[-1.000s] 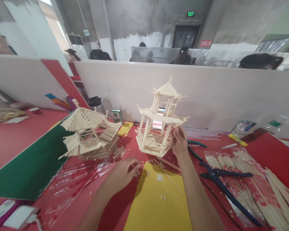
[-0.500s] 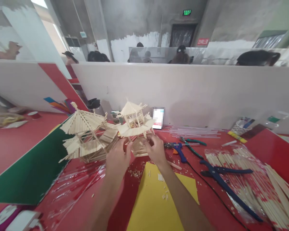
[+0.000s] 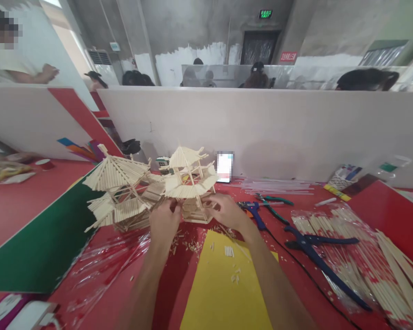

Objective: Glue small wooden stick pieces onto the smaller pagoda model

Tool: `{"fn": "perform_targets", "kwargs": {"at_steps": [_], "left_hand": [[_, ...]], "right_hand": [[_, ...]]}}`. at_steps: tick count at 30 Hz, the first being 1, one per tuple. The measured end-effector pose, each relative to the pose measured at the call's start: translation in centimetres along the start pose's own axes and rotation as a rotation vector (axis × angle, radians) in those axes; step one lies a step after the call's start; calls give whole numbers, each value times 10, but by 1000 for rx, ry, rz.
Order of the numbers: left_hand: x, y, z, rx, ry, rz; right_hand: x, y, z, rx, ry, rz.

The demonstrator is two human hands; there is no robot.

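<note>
A small two-tiered pavilion model made of thin wooden sticks stands on the red table, roof upward. My left hand grips its lower left side with bent fingers. On the opposite side, my right hand has thumb and fingers closed at the lower right edge; the fingertips are partly hidden. Just left of my left hand sits a larger stick pavilion with a wide ribbed roof. A yellow sheet with short cut stick pieces lies under my right forearm.
At right lie a blue glue gun, green-handled pliers, a large blue cutter and bagged sticks. Clear glue sticks and a phone are by the white partition. A green board stands left.
The small pavilion has turned a little and sits slightly further left in view. My right hand has moved outward to its right side. A person at the far left has come further into view.
</note>
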State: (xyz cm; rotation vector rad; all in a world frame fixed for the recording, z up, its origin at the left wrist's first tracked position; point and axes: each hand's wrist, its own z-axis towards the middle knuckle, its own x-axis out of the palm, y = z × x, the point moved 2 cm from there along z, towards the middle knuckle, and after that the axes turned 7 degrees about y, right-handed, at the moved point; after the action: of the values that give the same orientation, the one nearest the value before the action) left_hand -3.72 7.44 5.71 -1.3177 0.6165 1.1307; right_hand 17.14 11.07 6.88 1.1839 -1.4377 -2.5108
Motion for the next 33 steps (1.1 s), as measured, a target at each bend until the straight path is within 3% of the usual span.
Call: {"fn": "perform_targets", "kwargs": {"at_steps": [2, 5, 8, 11, 17, 27, 33], "left_hand": [[2, 1, -2, 19, -11, 0], [4, 1, -5, -1, -16, 4], [5, 1, -9, -26, -24, -29], [5, 0, -13, -22, -25, -55], [10, -1, -17, -2, -42, -97], [12, 3, -10, 14, -43, -259], [2, 4, -3, 83, 51, -254]], "right_hand": [[-22, -10, -8, 12, -14, 51], [-42, -37, -18, 161, -155, 136], [-38, -62, -20, 279, -137, 125], [-26, -74, -16, 238, -23, 51], [-22, -81, -16, 215, 87, 219], [-25, -80, -20, 247, 79, 502], [-21, -86, -19, 332, 30, 606]]}}
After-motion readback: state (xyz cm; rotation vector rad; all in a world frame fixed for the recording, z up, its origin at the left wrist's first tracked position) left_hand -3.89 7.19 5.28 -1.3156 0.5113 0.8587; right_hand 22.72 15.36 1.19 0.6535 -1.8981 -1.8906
